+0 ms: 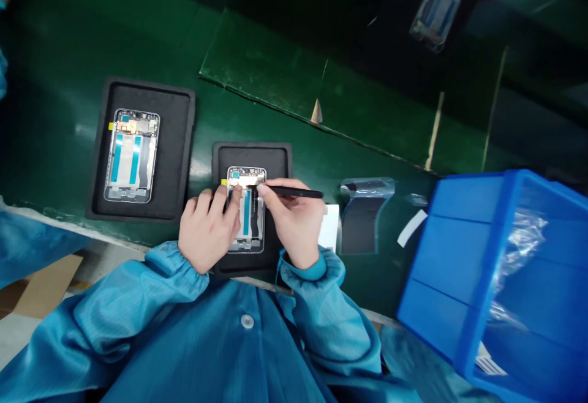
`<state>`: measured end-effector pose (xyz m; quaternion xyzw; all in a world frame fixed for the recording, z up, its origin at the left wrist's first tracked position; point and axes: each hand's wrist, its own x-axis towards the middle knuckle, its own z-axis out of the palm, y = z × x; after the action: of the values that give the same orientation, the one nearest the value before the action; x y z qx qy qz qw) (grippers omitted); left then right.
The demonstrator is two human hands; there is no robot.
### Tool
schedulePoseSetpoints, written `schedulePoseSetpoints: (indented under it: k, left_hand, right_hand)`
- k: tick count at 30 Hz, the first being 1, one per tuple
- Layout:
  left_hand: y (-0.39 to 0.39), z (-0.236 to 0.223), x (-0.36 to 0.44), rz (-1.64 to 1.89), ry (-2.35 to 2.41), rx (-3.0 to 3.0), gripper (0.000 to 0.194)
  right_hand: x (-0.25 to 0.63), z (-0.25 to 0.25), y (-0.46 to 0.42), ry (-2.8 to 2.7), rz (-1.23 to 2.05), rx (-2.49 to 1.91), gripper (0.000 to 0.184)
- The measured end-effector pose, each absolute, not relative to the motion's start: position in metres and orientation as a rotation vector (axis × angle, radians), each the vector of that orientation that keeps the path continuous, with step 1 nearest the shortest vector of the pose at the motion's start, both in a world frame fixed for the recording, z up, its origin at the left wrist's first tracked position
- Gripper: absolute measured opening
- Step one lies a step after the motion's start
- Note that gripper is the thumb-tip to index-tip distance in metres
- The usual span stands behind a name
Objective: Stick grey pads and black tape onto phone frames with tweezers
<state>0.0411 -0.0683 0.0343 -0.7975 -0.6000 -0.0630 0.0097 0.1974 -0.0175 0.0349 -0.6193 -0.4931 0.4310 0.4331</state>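
Observation:
An opened phone body (pixel 248 213) lies in a small black tray (pixel 275 155) in front of me, its circuit board end facing away. My left hand (pixel 210 222) reaches over the phone's left side, fingers bent and fingertips pressed on it near the board. From the right, my right hand (pixel 298 219) pinches a slim black pen-like tool (pixel 296 192). The tool's tip points at the phone's upper part, close to my left fingertips; whether it touches cannot be made out. A small yellow tab (pixel 224 182) sticks out at the phone's left edge.
Another opened phone (pixel 132 155) lies in a larger black tray (pixel 177 146) on the left. Right of me are a white card (pixel 329 228), a dark film sheet (pixel 361 225), a white strip (pixel 412 228) and a blue crate (pixel 452 250) holding clear plastic. A raised green board (pixel 275 54) crosses behind.

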Motion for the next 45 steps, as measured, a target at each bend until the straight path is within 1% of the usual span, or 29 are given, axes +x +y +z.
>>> schedulePoseSetpoints:
  k: [6,10,13,15,17,20,22,25,28,34,45]
  left_hand:
    - [-0.067,0.042,0.044,-0.064,-1.738,-2.495,0.044]
    - [-0.062,0.057,0.046,-0.045,-1.685,-2.464,0.039]
    - [-0.060,0.068,0.067,-0.160,-1.677,-2.521,0.039]
    - [-0.060,0.069,0.092,-0.259,-1.558,-2.688,0.037]
    - [-0.060,0.065,0.120,-0.288,-1.370,-2.898,0.032]
    - [-0.061,0.053,0.154,-0.165,-1.144,-3.104,0.030]
    - [-0.060,0.048,0.166,-0.038,-1.105,-3.147,0.031]
    - [-0.059,0.046,0.171,0.069,-1.128,-3.152,0.033]
    - [-0.060,0.047,0.170,0.100,-1.142,-3.153,0.035]
    - [-0.062,0.048,0.170,0.121,-1.158,-3.142,0.046]
    - [-0.060,0.049,0.171,0.168,-1.159,-3.155,0.046]
  right_hand:
    - [0.240,0.054,-0.028,-1.069,0.773,-1.527,0.020]
    - [0.301,0.046,-0.058,-0.993,0.651,-1.507,0.022]
    - [0.339,0.030,-0.093,-1.048,0.734,-1.596,0.019]
    - [0.354,0.021,-0.112,-1.141,0.838,-1.643,0.016]
    - [0.360,0.015,-0.124,-1.246,0.904,-1.636,0.015]
    - [0.361,0.012,-0.130,-1.370,0.903,-1.579,0.015]
    - [0.361,0.011,-0.129,-1.416,0.888,-1.549,0.014]
    - [0.363,0.008,-0.126,-1.449,0.891,-1.507,0.013]
    - [0.364,0.004,-0.125,-1.452,0.902,-1.479,0.013]
    - [0.367,0.003,-0.126,-1.437,0.943,-1.439,0.012]
    - [0.366,0.002,-0.124,-1.434,0.925,-1.448,0.010]
